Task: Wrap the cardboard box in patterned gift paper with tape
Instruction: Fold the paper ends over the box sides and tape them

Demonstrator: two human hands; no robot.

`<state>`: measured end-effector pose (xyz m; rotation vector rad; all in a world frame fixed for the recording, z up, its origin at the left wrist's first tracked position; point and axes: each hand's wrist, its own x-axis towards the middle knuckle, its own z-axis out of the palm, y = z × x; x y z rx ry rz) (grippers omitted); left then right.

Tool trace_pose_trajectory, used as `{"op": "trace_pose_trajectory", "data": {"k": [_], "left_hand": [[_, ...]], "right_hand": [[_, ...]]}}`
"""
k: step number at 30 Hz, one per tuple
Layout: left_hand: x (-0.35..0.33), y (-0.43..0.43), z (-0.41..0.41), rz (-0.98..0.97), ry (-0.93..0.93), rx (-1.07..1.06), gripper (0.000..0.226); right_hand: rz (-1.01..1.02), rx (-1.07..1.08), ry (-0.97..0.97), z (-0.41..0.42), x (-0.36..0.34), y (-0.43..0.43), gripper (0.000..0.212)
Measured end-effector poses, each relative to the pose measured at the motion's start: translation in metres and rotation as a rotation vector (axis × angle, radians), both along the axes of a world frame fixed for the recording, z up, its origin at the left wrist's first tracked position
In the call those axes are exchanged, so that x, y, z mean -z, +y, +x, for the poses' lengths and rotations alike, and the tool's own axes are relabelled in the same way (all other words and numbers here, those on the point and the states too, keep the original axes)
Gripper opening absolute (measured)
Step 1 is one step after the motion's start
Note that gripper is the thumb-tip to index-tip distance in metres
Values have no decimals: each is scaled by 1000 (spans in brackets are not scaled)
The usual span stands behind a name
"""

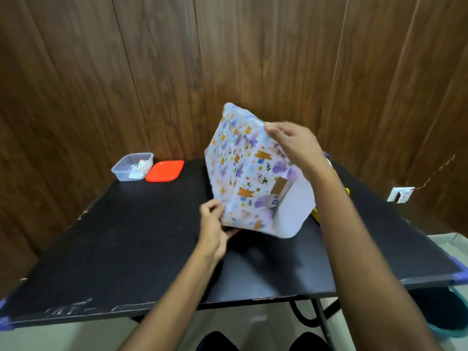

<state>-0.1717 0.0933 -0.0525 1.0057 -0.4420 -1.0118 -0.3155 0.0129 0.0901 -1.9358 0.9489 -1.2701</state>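
Observation:
The box [243, 171] is covered in white gift paper with purple and orange prints and stands tilted on one lower edge near the middle of the black table [126, 249]. A strip of brown tape [278, 185] sits on its right side beside a plain white flap of paper [296, 211]. My left hand [215, 224] holds the box's lower left corner, fingers curled under it. My right hand [293, 140] grips the upper right edge from above. The picture is blurred by motion.
A clear plastic container [133, 166] with small items inside and its orange lid [165, 171] sit at the table's back left. Something yellow [315, 214] shows behind the box on the right. A wood-panel wall stands behind; a wall socket [400, 195] is at the right.

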Motion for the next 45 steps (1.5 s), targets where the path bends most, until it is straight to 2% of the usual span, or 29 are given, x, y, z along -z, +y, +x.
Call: {"op": "trace_pose_trajectory", "data": {"k": [4,6,7,8,11,14,18,20,22,25,28,32,36,38,39,41,43,45], "left_hand": [[4,-7,-33,81,116,149,23],[-2,-5,-27,141,145,177,26],[-5,-2,-20,173,146,184,28],[-8,3,-12,197,128,185,31],[-16,20,19,200,46,149,41],[-28,26,38,129,91,161,48],[-31,17,16,77,205,228,39],[-19,9,0,28,285,239,36],[-6,6,-1,-13,401,153,34],[16,20,21,11,517,-8,39],[28,30,49,118,381,-85,46],[13,21,39,193,139,30,47],[5,-6,44,308,-187,-21,42],[6,-18,61,455,-428,-98,47],[4,-20,67,512,-522,-149,47],[-9,-15,70,509,-584,-194,42],[-23,-5,67,451,-625,-245,42],[-33,7,64,397,-709,-347,44]], "right_hand": [[-221,99,666,32,-31,19,35],[-362,90,798,43,-21,31,35],[-413,39,778,46,-14,36,36],[-416,-37,674,45,-10,40,37],[-127,-287,237,33,-14,40,34],[82,-433,122,27,-8,38,39],[224,-459,-66,37,4,36,42],[268,-412,-69,44,9,33,34],[274,-349,63,48,18,36,17],[284,-309,257,47,44,34,21],[308,-240,349,36,60,24,27],[145,9,619,17,70,-1,22],[95,38,758,5,79,6,38],[79,31,782,7,83,5,37],[78,15,746,6,84,2,34],[103,63,519,1,88,-8,26],[140,242,245,-10,91,-15,25],[208,422,153,-21,96,-15,35]]}}
